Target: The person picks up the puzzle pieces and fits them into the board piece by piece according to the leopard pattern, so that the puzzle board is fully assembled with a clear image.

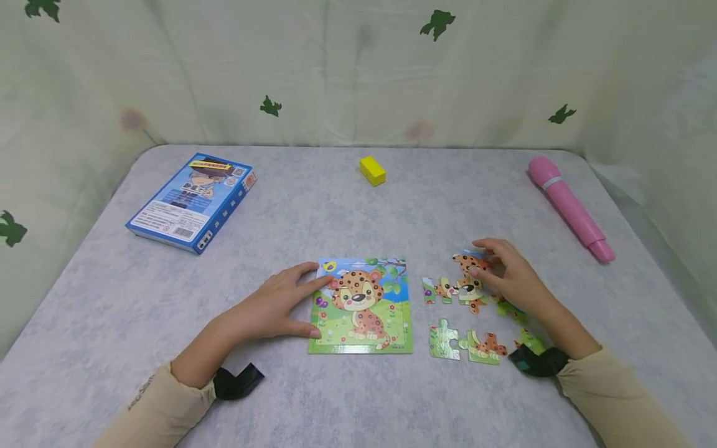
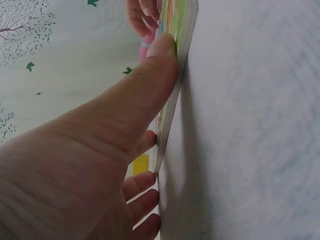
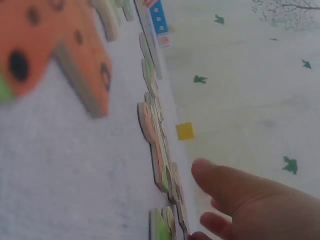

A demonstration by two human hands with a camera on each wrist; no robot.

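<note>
Fingers (image 1: 313, 285) of a person's left hand (image 1: 269, 308) stretch wide across the left side of a leopard picture board (image 1: 396, 314), which lies flat near the middle of a pale grey worktop (image 1: 336, 404). The thumb presses the lower left corner while the forefinger extends over the upper left; in the left wrist view, other fingertips come down beside the board's edge. The forearm slants in from the lower left, its beige sleeve (image 1: 159, 404) ending short of the wrist, where a black strap (image 1: 238, 381) sits.

At right, the other arm angles inward, the right hand (image 1: 512, 274) arched over jigsaw pieces (image 1: 445, 342) spread just beside the board. Its thumb and forefinger stand apart, slightly bent, over the uppermost spotted piece (image 1: 466, 261); whether the fingertips touch it cannot be told. The right wrist view shows the thumb raised above the pieces.

Farther back lie a blue box (image 1: 193, 202) at left, a yellow block (image 1: 372, 171) near the centre and a pink wand (image 1: 571, 208) at right.
</note>
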